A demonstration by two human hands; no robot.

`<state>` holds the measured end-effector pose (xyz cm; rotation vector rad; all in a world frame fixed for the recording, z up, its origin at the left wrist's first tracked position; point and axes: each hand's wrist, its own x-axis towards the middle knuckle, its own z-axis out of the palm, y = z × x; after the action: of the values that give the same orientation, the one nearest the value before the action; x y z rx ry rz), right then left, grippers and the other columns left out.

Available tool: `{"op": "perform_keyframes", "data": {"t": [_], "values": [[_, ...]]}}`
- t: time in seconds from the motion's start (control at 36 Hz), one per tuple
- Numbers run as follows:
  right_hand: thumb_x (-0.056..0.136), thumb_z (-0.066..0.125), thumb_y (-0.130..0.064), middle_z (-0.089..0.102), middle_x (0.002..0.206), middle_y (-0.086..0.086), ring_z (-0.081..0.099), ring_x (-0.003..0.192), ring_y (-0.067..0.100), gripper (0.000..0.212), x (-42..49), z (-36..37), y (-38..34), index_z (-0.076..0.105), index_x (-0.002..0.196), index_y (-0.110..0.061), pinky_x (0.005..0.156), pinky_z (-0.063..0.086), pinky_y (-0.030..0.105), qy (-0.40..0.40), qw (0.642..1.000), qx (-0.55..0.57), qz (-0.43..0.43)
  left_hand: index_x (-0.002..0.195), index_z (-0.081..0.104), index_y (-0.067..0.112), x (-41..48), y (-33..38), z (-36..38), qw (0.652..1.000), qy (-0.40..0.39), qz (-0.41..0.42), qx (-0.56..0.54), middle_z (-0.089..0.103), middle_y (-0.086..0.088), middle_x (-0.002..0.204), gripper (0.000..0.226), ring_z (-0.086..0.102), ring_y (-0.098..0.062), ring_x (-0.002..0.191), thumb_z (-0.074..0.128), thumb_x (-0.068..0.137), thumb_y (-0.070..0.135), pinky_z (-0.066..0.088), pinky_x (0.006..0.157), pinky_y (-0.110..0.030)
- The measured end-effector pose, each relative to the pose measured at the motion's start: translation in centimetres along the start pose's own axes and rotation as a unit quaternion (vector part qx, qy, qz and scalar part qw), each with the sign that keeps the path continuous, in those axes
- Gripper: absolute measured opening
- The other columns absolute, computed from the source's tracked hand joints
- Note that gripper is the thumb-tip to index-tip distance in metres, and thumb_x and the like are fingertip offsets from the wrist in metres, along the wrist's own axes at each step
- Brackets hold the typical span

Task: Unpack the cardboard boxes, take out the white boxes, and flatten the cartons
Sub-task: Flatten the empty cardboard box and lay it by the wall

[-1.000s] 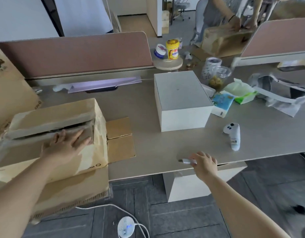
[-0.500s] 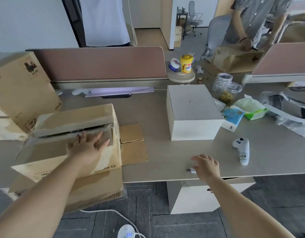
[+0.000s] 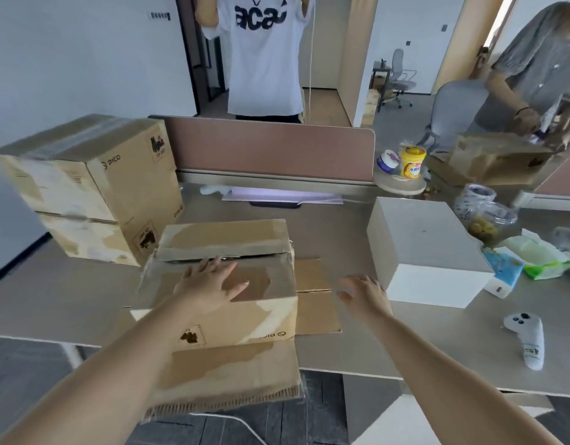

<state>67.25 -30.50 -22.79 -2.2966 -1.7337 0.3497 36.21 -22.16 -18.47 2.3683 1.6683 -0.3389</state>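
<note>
Step, as I judge: flattening emptied carton (image 3: 254, 319). My left hand (image 3: 209, 282) lies flat on top flap (image 3: 267, 279), fingers straight, grasping nothing. My right hand (image 3: 362, 292) released, fingers loose, hovers just beside carton, over side flaps (image 3: 312, 297). Better press with whole palm, fold along creases, not against them, or cardboard can tear. White box (image 3: 428, 248) already out, on desk (image 3: 405, 342), near my right hand, to its right.
</note>
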Motion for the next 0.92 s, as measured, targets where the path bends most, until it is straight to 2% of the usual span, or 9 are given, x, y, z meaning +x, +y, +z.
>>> {"op": "perform_keyframes", "data": {"t": [0.08, 0.17, 0.25, 0.33, 0.47, 0.58, 0.72, 0.81, 0.92], "values": [[0.093, 0.049, -0.032, 0.055, 0.121, -0.003, 0.046, 0.121, 0.026, 0.02, 1.0, 0.6, -5.9, 0.063, 0.107, -0.027, 0.09, 0.037, 0.034, 0.007, 0.999, 0.033, -0.04, 0.154, 0.002, 0.034, -0.4, -3.7, -0.7, 1.0, -0.016, -0.012, 0.012, -0.008, 0.0, 0.162, 0.088, -0.006, -0.026, 0.149, 0.016, 0.082, 0.082, 0.0, 0.118, -0.047], [0.095, 0.047, -0.038, 0.048, 0.137, -0.004, 0.038, 0.13, 0.025, 0.028, 1.7, 1.2, -11.7, 0.058, 0.12, -0.032, 0.099, 0.035, 0.037, -0.03, 0.995, 0.038, -0.084, 0.153, -0.002, 0.038, -0.1, -7.8, -0.4, 0.999, -0.03, 0.008, 0.044, -0.012, 0.005, 0.161, 0.112, -0.008, -0.027, 0.148, 0.008, 0.058, 0.096, -0.003, 0.119, -0.049], [0.095, 0.039, -0.058, 0.028, 0.155, -0.008, 0.017, 0.145, 0.02, 0.052, 2.2, 3.1, -15.8, 0.04, 0.14, -0.032, 0.116, 0.015, 0.04, -0.084, 0.991, -0.041, -0.1, 0.151, -0.01, 0.04, 0.4, -11.0, 0.5, 0.996, -0.041, 0.056, 0.06, -0.019, 0.01, 0.159, 0.119, -0.013, -0.023, 0.148, -0.004, 0.047, 0.098, -0.005, 0.119, -0.047], [0.095, 0.025, -0.064, 0.008, 0.161, -0.006, 0.001, 0.149, 0.022, 0.066, 2.6, 5.1, -17.8, 0.022, 0.15, -0.027, 0.119, -0.001, 0.041, -0.108, 0.986, -0.096, -0.078, 0.149, -0.018, 0.039, 0.9, -12.1, 1.7, 0.992, -0.023, 0.092, 0.082, -0.023, 0.008, 0.158, 0.122, -0.018, -0.022, 0.147, -0.024, 0.041, 0.096, -0.009, 0.119, -0.048], [0.099, 0.019, -0.057, 0.013, 0.16, -0.011, 0.005, 0.148, 0.016, 0.056, 3.0, 5.4, -17.9, 0.024, 0.15, -0.033, 0.119, 0.001, 0.037, -0.079, 0.99, -0.1, -0.055, 0.152, -0.011, 0.034, 1.2, -12.5, 3.2, 0.99, 0.029, 0.115, 0.078, -0.013, 0.007, 0.161, 0.118, -0.014, -0.021, 0.148, -0.005, 0.053, 0.098, -0.011, 0.118, -0.051], [0.102, 0.022, -0.045, 0.027, 0.155, -0.01, 0.013, 0.147, 0.018, 0.044, 3.5, 5.4, -18.6, 0.043, 0.139, -0.033, 0.12, -0.001, 0.038, -0.013, 0.992, -0.122, -0.038, 0.154, 0.002, 0.026, 1.4, -11.6, 2.9, 0.985, 0.061, 0.119, 0.105, 0.006, 0.002, 0.161, 0.122, -0.001, -0.027, 0.147, -0.003, 0.054, 0.096, -0.001, 0.118, -0.053], [0.098, 0.034, -0.031, 0.044, 0.139, -0.001, 0.032, 0.132, 0.024, 0.032, 3.0, 5.2, -19.4, 0.058, 0.118, -0.026, 0.109, 0.023, 0.036, 0.051, 0.993, -0.095, 0.045, 0.152, 0.017, 0.015, 1.2, -8.5, 2.8, 0.986, 0.099, 0.093, 0.094, 0.03, -0.005, 0.149, 0.112, 0.025, -0.028, 0.135, 0.006, 0.07, 0.091, 0.018, 0.113, -0.043], [0.096, 0.037, -0.038, 0.038, 0.138, 0.004, 0.03, 0.126, 0.029, 0.032, 2.3, 4.9, -19.9, 0.054, 0.121, -0.027, 0.103, 0.027, 0.038, 0.023, 0.992, -0.064, 0.102, 0.149, 0.023, 0.009, 0.9, -5.5, 2.6, 0.992, 0.084, 0.061, 0.073, 0.035, -0.008, 0.144, 0.104, 0.031, -0.029, 0.127, 0.016, 0.079, 0.086, 0.027, 0.105, -0.04], [0.092, 0.045, -0.041, 0.021, 0.148, 0.009, 0.014, 0.137, 0.033, 0.049, 2.1, 4.2, -20.2, 0.038, 0.14, -0.03, 0.111, 0.02, 0.041, -0.024, 0.987, -0.029, 0.157, 0.147, 0.028, 0.005, 0.4, -1.8, 1.9, 0.995, 0.049, 0.049, 0.065, 0.037, -0.011, 0.143, 0.104, 0.031, -0.03, 0.127, 0.016, 0.081, 0.084, 0.03, 0.097, -0.041]]}}
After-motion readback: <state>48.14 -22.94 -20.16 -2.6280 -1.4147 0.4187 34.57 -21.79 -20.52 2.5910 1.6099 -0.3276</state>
